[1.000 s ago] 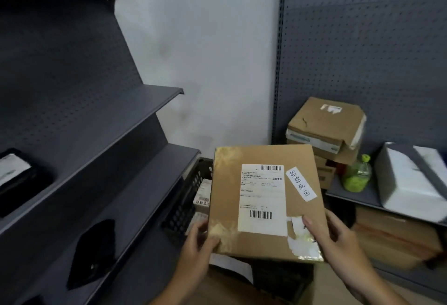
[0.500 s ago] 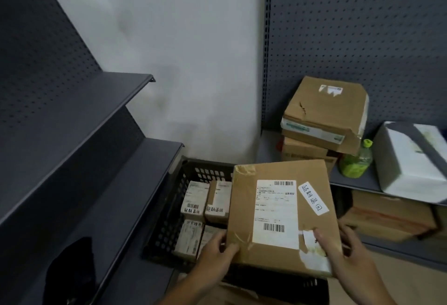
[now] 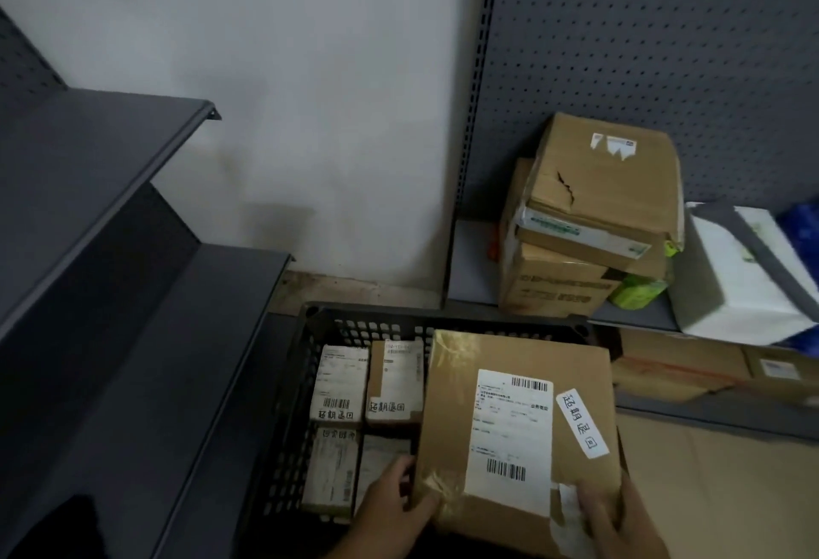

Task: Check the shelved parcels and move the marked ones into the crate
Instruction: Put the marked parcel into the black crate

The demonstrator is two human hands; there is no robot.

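Observation:
A flat brown parcel [image 3: 447, 416] with a white shipping label and a handwritten white strip sits low over the right half of the black slotted crate [image 3: 292, 385]. My left hand [image 3: 390, 510] grips its near left corner, thumb on top. My right hand [image 3: 616, 518] grips its near right corner, thumb on the torn white tape. Several small marked parcels [image 3: 341, 385] lie flat in the crate's left half. Whether the big parcel rests on the crate I cannot tell.
Empty dark shelves [image 3: 102, 168] step down on the left. On the right shelf a stack of worn cardboard boxes [image 3: 602, 186] leans, with a green bottle [image 3: 638, 292] and a white package [image 3: 735, 275] beside it. More boxes [image 3: 682, 368] sit below.
Both hands have lowered the brown parcel from chest height down over the crate. The view has tipped downward, so the crate's contents now show.

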